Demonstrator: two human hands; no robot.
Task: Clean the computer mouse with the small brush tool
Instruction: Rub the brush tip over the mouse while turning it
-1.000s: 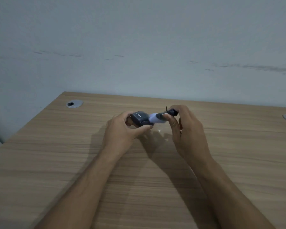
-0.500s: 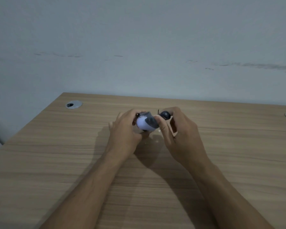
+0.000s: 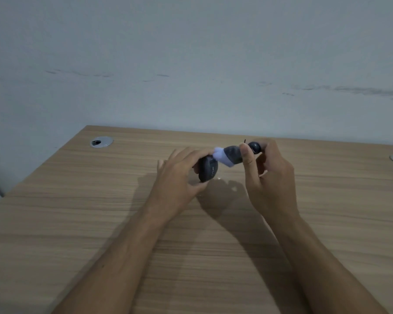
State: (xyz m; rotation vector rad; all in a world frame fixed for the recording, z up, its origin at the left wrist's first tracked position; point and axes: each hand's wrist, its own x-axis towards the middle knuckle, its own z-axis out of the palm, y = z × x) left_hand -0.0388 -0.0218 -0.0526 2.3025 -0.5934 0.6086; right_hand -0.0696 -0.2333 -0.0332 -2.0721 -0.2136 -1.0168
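Half a second ago the pale bristles sat pressed between the two hands, hiding most of the mouse; now the right hand (image 3: 270,177) has drawn the small brush tool (image 3: 233,155) up and to the right, so only the bristle tip touches the top edge of the computer mouse (image 3: 208,169) — a stroke ending, by my reading, not a stop. The left hand (image 3: 179,175) has its fingers closed around the mouse, tilted on edge just above the tabletop (image 3: 77,223); the right fingers pinch the brush's dark handle; more passes likely remain.
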